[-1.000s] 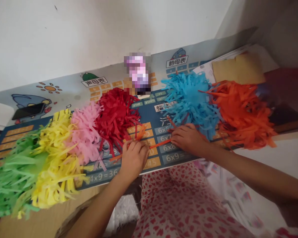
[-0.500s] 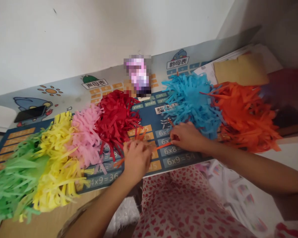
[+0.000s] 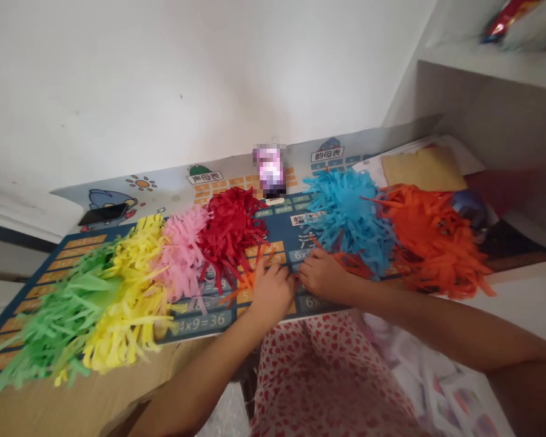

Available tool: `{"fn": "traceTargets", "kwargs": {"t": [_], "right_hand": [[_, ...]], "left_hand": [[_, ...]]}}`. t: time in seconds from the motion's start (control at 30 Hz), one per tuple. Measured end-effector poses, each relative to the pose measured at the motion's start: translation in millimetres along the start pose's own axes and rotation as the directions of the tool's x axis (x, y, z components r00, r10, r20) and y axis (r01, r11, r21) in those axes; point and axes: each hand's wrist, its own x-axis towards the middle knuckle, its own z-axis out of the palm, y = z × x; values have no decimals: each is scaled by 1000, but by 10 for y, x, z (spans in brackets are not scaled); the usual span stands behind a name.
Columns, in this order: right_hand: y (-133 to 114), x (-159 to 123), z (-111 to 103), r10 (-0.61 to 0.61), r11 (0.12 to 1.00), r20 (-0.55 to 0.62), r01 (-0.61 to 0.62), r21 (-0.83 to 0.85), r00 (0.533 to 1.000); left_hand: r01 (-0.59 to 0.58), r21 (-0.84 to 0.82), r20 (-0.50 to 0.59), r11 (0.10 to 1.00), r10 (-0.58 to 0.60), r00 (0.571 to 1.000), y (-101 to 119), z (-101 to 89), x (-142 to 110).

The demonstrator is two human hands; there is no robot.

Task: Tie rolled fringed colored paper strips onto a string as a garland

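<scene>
left hand (image 3: 270, 293) curled over orange paper strips (image 3: 249, 281), grip unclear, right hand (image 3: 323, 276) curled beside.

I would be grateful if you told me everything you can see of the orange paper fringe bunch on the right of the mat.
The orange paper fringe bunch is a loose, shaggy mass of narrow, bright orange strips that look like cut paper, splaying unevenly outward. It lies at the right end of the printed mat, with some strips overhanging the mat's edge, and it meets the blue paper fringe bunch on its left.
</scene>
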Motion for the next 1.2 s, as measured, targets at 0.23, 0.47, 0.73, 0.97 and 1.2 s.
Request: {"fn": "traceTargets", "kwargs": {"t": [0.23,0.47,0.73,0.97,1.2], "right_hand": [[-248,-100,-269,173,982,-105,-163,95,979],[-374,-221,-802,310,260,286,-370,892,907],[-667,-192,-468,483,-74,152,-133,988,862],[-836,-154,-254,654,-143,91,5,990,751],[-889,15,-385,655,140,-166,97,985,737]], "left_hand": [[-35,-16,-197,999,31,980,24,-212,-114],[-215,-90,-417,972,159,895,72,-804,-325],[33,-540,-370,841,-273,888,282,-816,-366],[151,-764,-237,628,-490,839,418,-727,-434],[117,-799,-289,590,-547,786,299,-584,-448]]}}
